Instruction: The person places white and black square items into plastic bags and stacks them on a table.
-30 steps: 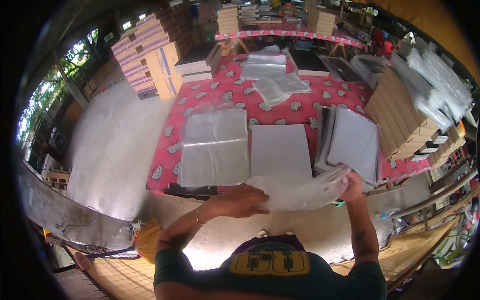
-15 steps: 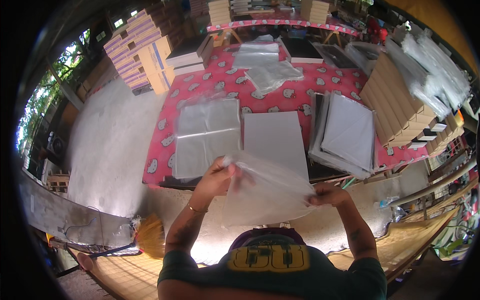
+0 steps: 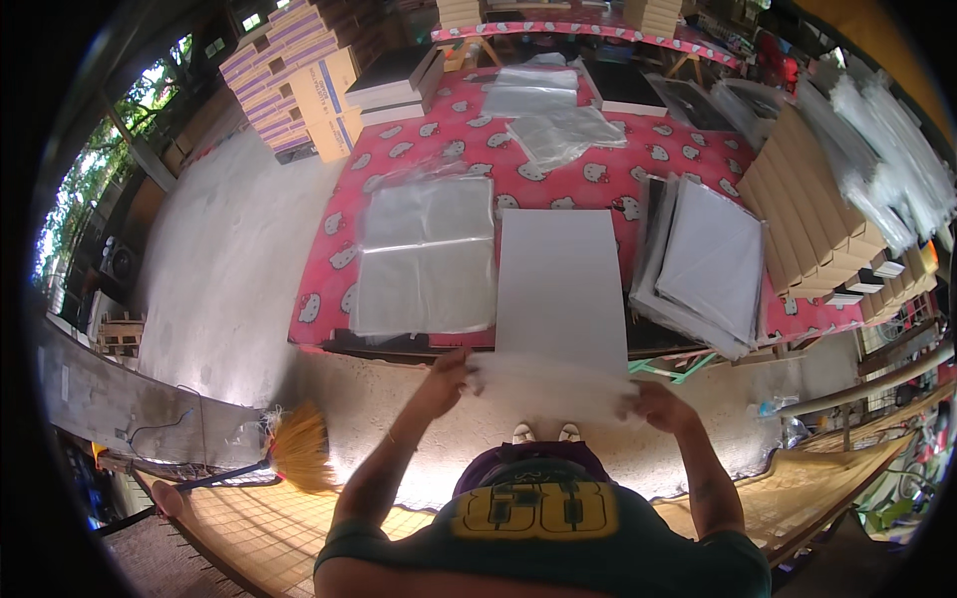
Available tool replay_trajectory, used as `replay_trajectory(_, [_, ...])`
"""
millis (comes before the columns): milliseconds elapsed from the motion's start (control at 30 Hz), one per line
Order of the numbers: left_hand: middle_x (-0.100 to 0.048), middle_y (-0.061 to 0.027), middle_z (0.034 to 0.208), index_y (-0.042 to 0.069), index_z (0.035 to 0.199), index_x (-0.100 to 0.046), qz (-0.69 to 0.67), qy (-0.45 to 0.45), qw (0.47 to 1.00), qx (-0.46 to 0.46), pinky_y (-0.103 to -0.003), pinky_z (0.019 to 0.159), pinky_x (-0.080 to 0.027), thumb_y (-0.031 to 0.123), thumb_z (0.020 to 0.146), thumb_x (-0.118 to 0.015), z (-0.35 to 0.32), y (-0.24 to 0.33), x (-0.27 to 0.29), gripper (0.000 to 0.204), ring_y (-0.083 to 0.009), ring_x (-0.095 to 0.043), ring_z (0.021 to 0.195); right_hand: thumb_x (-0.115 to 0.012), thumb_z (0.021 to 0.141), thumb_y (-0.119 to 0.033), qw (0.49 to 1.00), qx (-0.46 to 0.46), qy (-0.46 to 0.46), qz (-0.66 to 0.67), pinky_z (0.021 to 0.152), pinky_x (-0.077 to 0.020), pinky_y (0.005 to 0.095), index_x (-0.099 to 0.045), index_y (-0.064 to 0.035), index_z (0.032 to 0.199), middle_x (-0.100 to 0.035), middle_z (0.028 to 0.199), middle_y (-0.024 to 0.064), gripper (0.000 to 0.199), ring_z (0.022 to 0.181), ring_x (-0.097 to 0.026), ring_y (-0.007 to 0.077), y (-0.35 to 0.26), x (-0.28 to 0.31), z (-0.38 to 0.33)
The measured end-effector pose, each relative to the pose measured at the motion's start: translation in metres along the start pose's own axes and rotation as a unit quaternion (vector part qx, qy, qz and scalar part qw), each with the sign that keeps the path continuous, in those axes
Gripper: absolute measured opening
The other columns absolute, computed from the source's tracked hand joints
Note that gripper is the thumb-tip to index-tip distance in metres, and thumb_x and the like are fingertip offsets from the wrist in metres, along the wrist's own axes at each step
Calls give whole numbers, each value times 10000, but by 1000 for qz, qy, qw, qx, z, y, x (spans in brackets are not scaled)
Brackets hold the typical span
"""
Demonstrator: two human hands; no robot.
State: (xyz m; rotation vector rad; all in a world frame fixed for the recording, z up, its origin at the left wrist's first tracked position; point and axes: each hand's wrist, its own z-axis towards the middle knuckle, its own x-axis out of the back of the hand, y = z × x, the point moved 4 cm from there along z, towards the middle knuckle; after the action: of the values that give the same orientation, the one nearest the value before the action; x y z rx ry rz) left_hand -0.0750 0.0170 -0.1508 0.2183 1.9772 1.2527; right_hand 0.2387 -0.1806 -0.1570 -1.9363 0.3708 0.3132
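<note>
A clear plastic bag [image 3: 548,384] is stretched between my two hands, held low in front of my body and smeared by motion. My left hand [image 3: 452,383] is closed on its left end, and my right hand [image 3: 658,405] grips the right end. Just beyond the bag, a white rectangular board or sheet stack [image 3: 560,284] lies at the table's near edge; the bag overlaps its near end. To its left sits a pile of flat clear plastic bags [image 3: 424,264]. On its right are white sheets in clear plastic [image 3: 710,261], lying slightly askew.
The pink patterned tablecloth [image 3: 464,140] covers the table. More plastic bags [image 3: 563,135] and black-topped stacks [image 3: 618,88] lie farther back. Brown cartons [image 3: 812,199] and plastic-wrapped bundles [image 3: 877,149] rise at right, boxes [image 3: 299,90] at far left. A broom [image 3: 299,448] lies lower left.
The bag has gone from hanging loose and spread out to a narrow, stretched band. My left hand has moved down, and my right hand is slightly lower too. The view has shifted a little.
</note>
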Motion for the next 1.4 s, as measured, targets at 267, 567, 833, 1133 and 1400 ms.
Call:
replay_trajectory(267, [-600, -149, 652, 40, 1266, -473, 419, 268, 862, -97, -397, 570, -480, 21, 838, -470, -4, -72, -23, 429, -280, -620, 593, -471, 791, 57, 864, 152, 398, -268, 498, -437, 277, -485, -19, 1290, -528, 675, 60, 505, 548, -502, 117, 53, -1, 23])
replay_trajectory(567, [-620, -132, 734, 3, 1011, -578, 302, 187, 931, -82, -363, 609, -522, 11, 886, -489, -24, -15, -57, 154, -205, -647, 660, -459, 813, 104, 884, 214, 374, -181, 528, -506, 271, -510, 7, 1225, -601, 767, 94, 427, 579, -588, 135, 13, -9, -10])
replay_trajectory(833, [-579, -144, 1120, 79, 1198, -480, -107, -53, 978, -172, -437, 827, -525, 201, 880, -578, -43, 104, -100, 354, -278, -595, 1001, -597, 877, -143, 947, 271, -72, 158, 875, -461, 352, -418, -34, 1284, -590, 1124, 121, 458, 1000, -600, 218, -143, -71, -65])
replay_trajectory(1133, [-638, -55, 1028, 99, 1100, -578, -247, -106, 943, -196, -375, 866, -476, 156, 920, -551, 113, 116, -50, 190, -183, -609, 933, -552, 918, -162, 893, 241, -21, 379, 958, -437, 405, -506, -82, 1234, -618, 1145, 83, 329, 1029, -601, 197, -165, -11, 90])
replay_trajectory(1400, [-579, -25, 849, 54, 1006, -614, 87, 186, 968, -142, -284, 710, -433, 197, 908, -593, 134, 6, 17, 175, -135, -526, 779, -656, 864, -310, 934, 157, 203, 249, 925, -389, 373, -570, -119, 1153, -580, 968, 10, 357, 960, -538, 185, -23, 62, 157])
